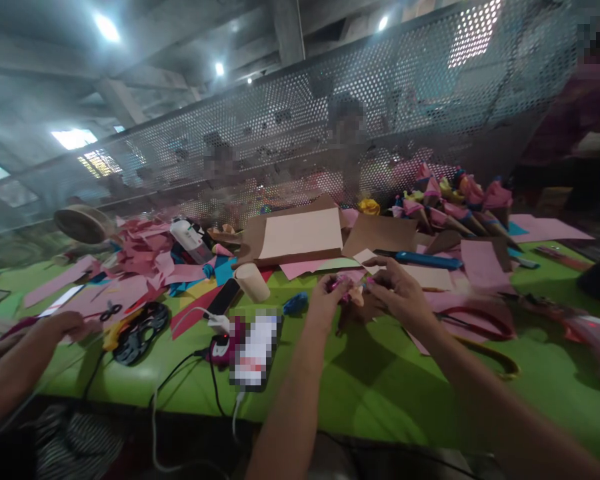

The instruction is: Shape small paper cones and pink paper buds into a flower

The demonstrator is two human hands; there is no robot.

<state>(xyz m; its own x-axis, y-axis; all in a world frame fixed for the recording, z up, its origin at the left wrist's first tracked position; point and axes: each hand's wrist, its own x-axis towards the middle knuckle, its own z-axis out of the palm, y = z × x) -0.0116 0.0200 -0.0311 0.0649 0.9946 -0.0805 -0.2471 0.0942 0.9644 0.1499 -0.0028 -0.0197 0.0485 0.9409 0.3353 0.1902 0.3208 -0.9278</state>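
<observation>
My left hand (324, 303) and my right hand (404, 292) meet above the green table, both pinching a small crumpled piece of pink and peach paper (356, 295). Brown paper hangs under it, partly hidden by my fingers. A crumpled bit of blue paper (296, 304) lies left of my left hand. Just beyond my right hand is a blue-handled cutter (427, 259). To the right of my right wrist lie red-handled scissors (485, 325) on pink paper.
A phone (255, 352) and purple power strip (223, 352) with cables sit left of my forearm. A cardboard roll (253, 283), white bottle (190, 241) and paper-covered box (303, 233) stand behind. Paper cone bouquets (455, 200) lie back right. Another person's arm (25, 363) reaches in at left.
</observation>
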